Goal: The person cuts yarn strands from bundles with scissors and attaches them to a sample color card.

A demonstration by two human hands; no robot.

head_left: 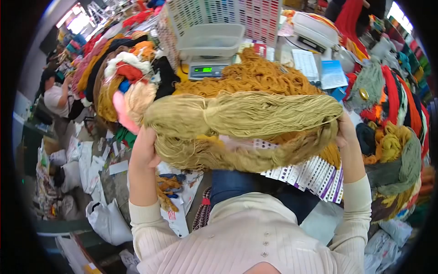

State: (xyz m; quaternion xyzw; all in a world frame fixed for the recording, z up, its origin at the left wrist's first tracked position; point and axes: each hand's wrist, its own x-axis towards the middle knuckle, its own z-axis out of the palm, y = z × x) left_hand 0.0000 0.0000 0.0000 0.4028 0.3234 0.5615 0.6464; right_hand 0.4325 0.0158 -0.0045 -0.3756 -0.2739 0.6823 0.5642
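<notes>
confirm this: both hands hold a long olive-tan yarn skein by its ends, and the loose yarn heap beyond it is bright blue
The head view shows the loose yarn heap is golden brown, not blue. The left hand and right hand do hold the long olive-tan yarn skein by its ends.

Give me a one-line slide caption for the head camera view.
Left hand and right hand stretch an olive-tan yarn hank before a digital scale.
</notes>
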